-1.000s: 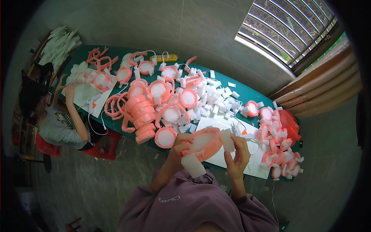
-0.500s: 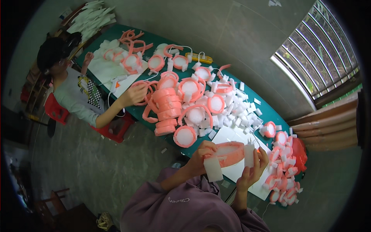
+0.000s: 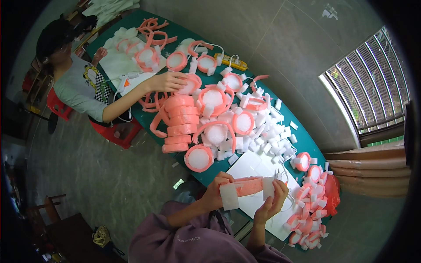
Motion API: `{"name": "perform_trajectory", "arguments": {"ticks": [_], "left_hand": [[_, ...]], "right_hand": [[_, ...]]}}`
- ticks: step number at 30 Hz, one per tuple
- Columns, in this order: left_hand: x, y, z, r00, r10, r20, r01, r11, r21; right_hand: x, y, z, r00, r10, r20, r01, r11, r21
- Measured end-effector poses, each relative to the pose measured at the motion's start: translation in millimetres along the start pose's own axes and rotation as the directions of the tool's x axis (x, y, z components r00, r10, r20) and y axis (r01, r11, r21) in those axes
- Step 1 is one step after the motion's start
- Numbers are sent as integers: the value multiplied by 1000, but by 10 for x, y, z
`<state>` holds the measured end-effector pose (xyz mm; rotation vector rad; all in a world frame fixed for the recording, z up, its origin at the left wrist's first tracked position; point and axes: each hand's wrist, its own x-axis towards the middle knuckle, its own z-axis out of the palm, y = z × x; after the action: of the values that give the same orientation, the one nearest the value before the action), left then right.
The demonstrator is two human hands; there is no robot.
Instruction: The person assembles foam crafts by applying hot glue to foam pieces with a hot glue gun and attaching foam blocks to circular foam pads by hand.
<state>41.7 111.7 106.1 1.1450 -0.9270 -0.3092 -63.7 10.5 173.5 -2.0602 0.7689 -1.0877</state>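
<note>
While steadied over the near edge of the green table (image 3: 154,131), pink foam ring (image 3: 248,186) gripped firmly at both ends by left hand (image 3: 217,189) and right hand (image 3: 273,196).

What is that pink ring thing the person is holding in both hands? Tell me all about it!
The pink foam ring looks like soft, spongy foam bent into a band, held on its side above the table edge. A white foam block sits on its left end and another white block on its right. The left hand grips the left end; the right hand grips the right.
</note>
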Motion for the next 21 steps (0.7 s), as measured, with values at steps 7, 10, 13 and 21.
{"name": "perform_trajectory", "arguments": {"ticks": [7,10,13,21], "left_hand": [[-21,-401,179,992,-118,53,115,991,68],[-78,-650,264,983,-170,71,164,983,82],[-137,-900,327,971,-231,60,226,971,79],[28,-1467,635,981,-182,66,176,980,92]], "right_hand": [[-51,542,42,988,136,-78,-127,986,112],[-121,836,100,976,201,-85,-191,975,117],[-194,1081,153,961,270,-67,-263,960,92],[-117,1662,56,959,279,-53,-277,960,47]]}}
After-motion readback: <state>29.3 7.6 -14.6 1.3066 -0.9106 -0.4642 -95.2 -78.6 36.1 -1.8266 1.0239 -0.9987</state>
